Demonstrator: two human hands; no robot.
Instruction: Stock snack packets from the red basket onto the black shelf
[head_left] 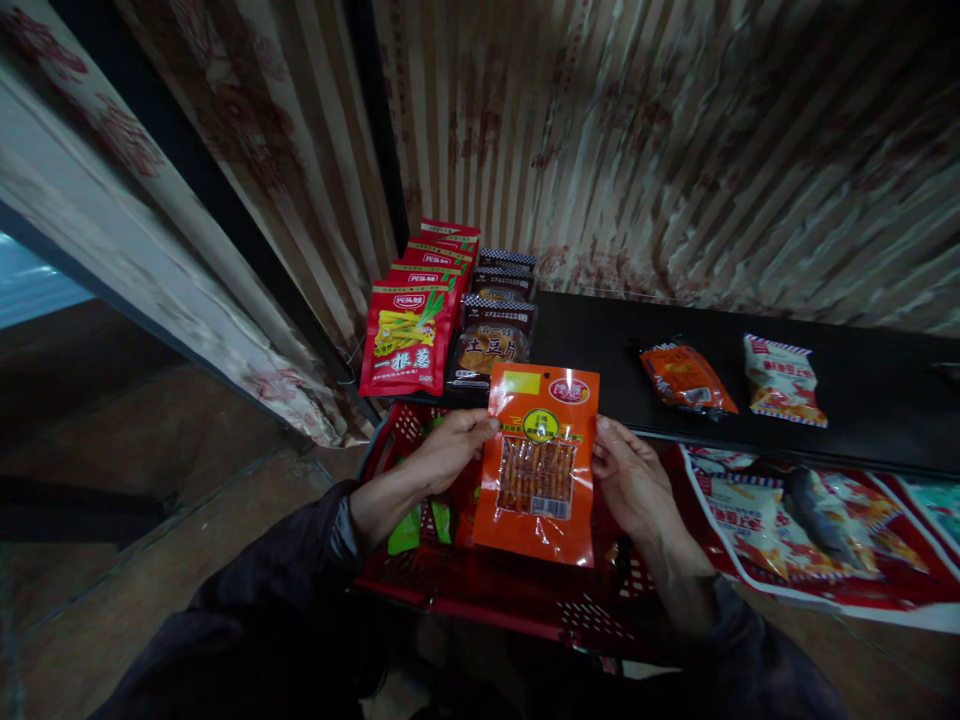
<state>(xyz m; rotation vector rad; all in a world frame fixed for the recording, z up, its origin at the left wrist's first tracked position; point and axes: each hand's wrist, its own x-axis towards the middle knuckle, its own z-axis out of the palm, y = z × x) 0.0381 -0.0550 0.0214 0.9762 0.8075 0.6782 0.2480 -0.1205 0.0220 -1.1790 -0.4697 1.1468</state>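
Note:
Between my two hands an orange snack packet [534, 540] is held upright, its front facing me and brown sticks showing through a clear window. My left hand [450, 450] pinches its left edge between thumb and fingers. On the opposite edge, my right hand [630, 470] grips with the thumb in front. Below the packet is a red shopping basket [495, 600] with green packets [409, 525] inside; the rest of its contents is partly hidden. Just beyond, a row of red snack packets [405, 340] stands beside a row of dark potato-chip packets [491, 345].
A black shelf [592, 345] runs along a curtain [637, 160]. On it lie an orange-and-black packet [686, 378] and a white-and-red packet [785, 380]. Below the shelf at right, a red-and-white container [817, 590] holds several snack bags. A dark post [379, 130] rises at the shelf's left end.

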